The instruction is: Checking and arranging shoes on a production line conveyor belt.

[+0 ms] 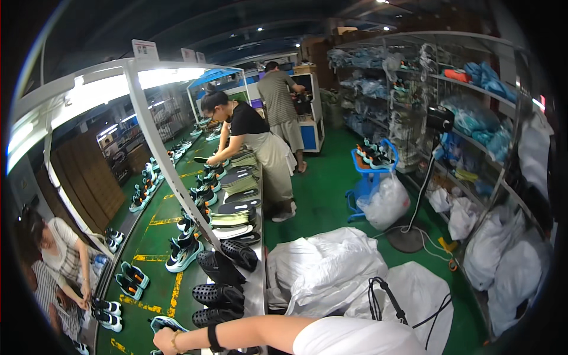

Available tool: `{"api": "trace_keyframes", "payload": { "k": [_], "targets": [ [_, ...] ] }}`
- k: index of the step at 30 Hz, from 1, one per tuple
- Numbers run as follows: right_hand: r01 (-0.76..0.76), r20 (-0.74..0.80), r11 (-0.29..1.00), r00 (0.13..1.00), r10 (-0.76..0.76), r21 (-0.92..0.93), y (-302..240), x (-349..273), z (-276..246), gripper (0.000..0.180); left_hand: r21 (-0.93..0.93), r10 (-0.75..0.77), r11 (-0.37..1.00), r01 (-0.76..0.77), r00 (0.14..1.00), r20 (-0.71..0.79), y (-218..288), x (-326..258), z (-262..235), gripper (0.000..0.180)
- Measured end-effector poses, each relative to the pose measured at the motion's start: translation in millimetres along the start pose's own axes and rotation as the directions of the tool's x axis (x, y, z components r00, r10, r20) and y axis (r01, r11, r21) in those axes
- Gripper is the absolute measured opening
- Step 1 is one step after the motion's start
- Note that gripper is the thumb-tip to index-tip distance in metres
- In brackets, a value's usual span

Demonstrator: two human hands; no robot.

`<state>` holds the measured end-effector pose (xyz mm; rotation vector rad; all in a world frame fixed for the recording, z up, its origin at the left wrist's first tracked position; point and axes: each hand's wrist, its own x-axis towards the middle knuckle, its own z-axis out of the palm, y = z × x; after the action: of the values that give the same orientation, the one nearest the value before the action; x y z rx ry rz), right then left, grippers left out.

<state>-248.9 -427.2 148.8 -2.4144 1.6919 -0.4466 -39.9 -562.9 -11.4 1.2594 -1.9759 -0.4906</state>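
Note:
My right hand [161, 341] reaches left across the bottom of the view, with a black wristband and a thin bracelet on the wrist and a white sleeve behind it. It lies beside a black shoe with a teal sole [167, 323] on the green conveyor belt [155, 248]. Whether the fingers grip the shoe is hidden at the frame's edge. Black perforated soles [220, 294] lie stacked on the grey table edge just above my forearm. My left hand is out of view.
More teal-and-black shoes [183, 251] ride the belt. A person in a black top [251, 148] handles insoles [236, 210] farther up the table, and another sits across the belt at the left [62, 260]. White bags [331, 266], a blue cart [373, 171] and wire shelves [449, 118] stand at the right.

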Motion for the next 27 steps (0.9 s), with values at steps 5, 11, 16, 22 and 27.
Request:
{"api": "trace_keyframes", "payload": {
  "k": [5, 11, 16, 22, 27],
  "targets": [
    [0.045, -0.199, 0.991, 0.977, -0.070, -0.127, -15, 12, 25, 0.030, -0.131, -0.143, 0.981, 0.142, 0.990, -0.003, 7, -5, -8, 0.039],
    [0.078, -0.362, 0.955, 0.914, -0.183, -0.285, -23, 29, 58, 0.030, -0.334, -0.204, 0.925, 0.183, 0.978, -0.031, 7, -6, -13, 0.042],
    [0.107, -0.435, 0.895, 0.845, -0.311, -0.433, -30, 45, 83, 0.029, -0.268, -0.166, 0.953, 0.142, 0.984, -0.066, -103, 4, -22, 0.044],
    [0.108, -0.481, 0.786, 0.738, -0.474, -0.609, -40, 63, 127, 0.029, -0.065, -0.030, 0.998, 0.023, 0.993, -0.110, -204, 11, -37, 0.045],
    [-0.011, -0.500, 0.731, 0.737, -0.456, -0.683, -33, 71, 123, 0.017, 0.097, 0.140, 0.987, -0.131, 0.986, -0.094, -218, 23, -41, 0.046]
  ]
}}
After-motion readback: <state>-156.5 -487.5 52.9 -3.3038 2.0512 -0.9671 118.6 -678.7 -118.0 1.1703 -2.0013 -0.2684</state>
